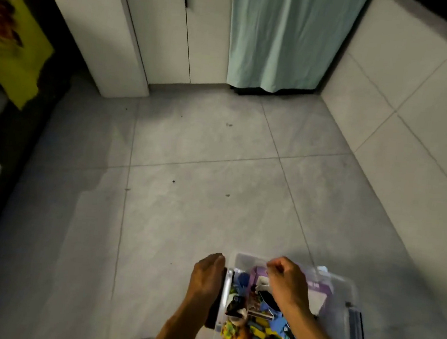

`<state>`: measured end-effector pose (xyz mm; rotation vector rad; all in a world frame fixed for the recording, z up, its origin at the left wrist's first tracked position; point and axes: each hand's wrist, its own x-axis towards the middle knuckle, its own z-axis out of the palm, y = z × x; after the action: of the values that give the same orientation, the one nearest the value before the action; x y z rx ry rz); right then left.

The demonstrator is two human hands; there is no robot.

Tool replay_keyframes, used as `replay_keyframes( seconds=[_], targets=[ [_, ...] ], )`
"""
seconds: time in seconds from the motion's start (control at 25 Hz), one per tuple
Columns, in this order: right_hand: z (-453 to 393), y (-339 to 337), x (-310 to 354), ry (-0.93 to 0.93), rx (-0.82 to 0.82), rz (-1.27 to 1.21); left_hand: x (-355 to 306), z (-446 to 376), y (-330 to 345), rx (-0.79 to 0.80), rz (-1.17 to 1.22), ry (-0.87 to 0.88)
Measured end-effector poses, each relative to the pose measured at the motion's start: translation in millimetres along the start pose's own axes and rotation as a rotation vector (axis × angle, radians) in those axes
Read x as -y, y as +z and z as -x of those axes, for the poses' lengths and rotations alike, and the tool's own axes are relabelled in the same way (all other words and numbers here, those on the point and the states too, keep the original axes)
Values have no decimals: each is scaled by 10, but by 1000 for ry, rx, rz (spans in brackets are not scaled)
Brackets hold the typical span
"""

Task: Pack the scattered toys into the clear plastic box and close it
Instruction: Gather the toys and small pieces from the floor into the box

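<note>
The clear plastic box (341, 297) stands on the floor at the bottom right, full of colourful toys (255, 332): bricks, balls, a purple carton, small figures. My left hand (206, 278) lies against the box's left side, its fingers bent down over the dark left latch (214, 309). My right hand (285, 280) hovers over the far half of the box with its fingers curled and thumb against forefinger; I see nothing in it. The dark right latch (357, 332) hangs at the right side. Whether a clear lid lies on the box is unclear.
Grey floor tiles (200, 194) stretch ahead with a few dark specks. White cabinets (148, 37) and a pale green curtain (285, 38) stand at the back, a white tiled wall (428, 122) to the right, and dark furniture with a yellow cloth (13, 36) to the left.
</note>
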<state>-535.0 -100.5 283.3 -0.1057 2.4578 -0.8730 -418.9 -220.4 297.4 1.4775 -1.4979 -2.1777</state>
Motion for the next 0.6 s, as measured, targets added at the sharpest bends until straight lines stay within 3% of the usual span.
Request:
replay_keyframes(
  seconds=[0.32, 0.6],
  targets=[
    [818, -338, 2702, 61, 46, -168, -2628, 542, -1211, 31, -99, 61],
    [447, -523, 3740, 92, 20, -268, -3639, 253, -1537, 15, -123, 55]
  ],
)
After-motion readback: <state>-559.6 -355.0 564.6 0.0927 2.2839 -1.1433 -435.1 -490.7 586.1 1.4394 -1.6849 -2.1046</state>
